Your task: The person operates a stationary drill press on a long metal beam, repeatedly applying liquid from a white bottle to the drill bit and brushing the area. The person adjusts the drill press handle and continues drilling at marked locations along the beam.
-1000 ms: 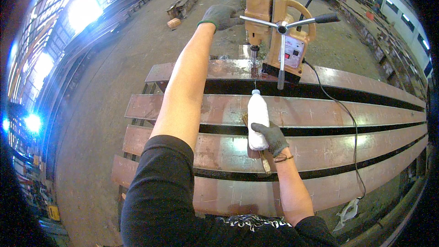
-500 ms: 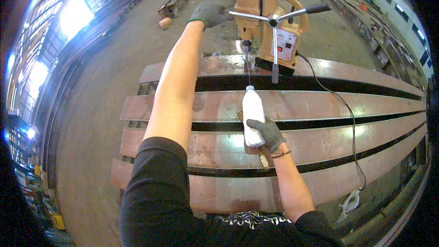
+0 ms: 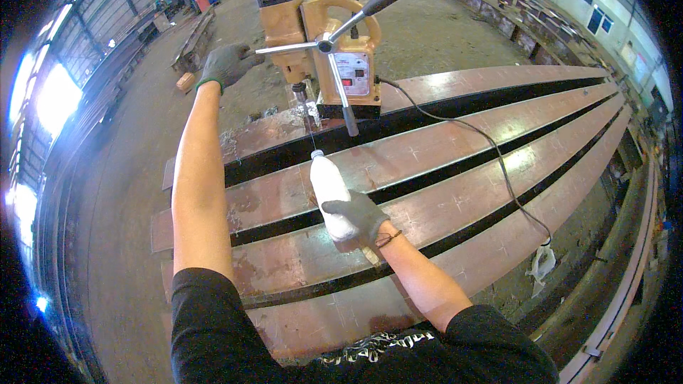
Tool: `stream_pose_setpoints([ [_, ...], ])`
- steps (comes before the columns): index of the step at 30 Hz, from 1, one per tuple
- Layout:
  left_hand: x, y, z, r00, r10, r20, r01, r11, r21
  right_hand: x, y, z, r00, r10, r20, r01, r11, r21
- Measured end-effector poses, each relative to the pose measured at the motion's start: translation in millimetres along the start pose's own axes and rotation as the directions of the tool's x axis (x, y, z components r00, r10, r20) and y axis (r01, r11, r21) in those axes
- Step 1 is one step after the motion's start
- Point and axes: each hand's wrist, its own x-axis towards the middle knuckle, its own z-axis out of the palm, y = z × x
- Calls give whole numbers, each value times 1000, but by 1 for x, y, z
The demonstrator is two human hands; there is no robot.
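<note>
- My left hand (image 3: 229, 65), gloved in grey, is reaching past the left of the drill (image 3: 340, 57), its fingers curling around the end of the spoked lever (image 3: 325, 47).
- My right hand (image 3: 358, 215), also gloved, is gripping the white bottle (image 3: 329, 192), fingers wrapping its lower right side.
- The bottle is tilting over the middle steel beams, its cap (image 3: 317, 153) pointing at the farthest beam (image 3: 462, 85).
- A thin streak is running between the cap and the drill bit (image 3: 307, 115).
- The drill is standing on that farthest beam, by its near edge, left of the middle.
- Shiny shavings (image 3: 293, 115) are lying around the bit.
- A wooden handle (image 3: 371, 256) is poking out beneath my right hand.
- The black cable (image 3: 491, 144) is crossing the beams toward the nearest one's near edge, on the right.
</note>
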Motion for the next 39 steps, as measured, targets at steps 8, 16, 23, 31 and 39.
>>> stream_pose_setpoints([
  [8,-2,-6,4,999,7,-37,-9,999,-49,4,1,-1,999,-44,3,44,998,-48],
  [16,3,-17,13,999,32,-28,-33,999,-42,8,13,-1,1000,-9,14,8,998,58],
  [23,2,-9,8,1000,22,-5,-22,1000,-9,20,22,-5,1000,-19,-18,20,1000,8],
  [31,-2,-18,14,999,25,-29,-26,999,-29,3,-3,2,997,65,38,-66,997,32],
  [39,-4,-9,10,998,53,-44,-55,998,-32,12,8,-2,999,-37,-10,37,998,-55],
])
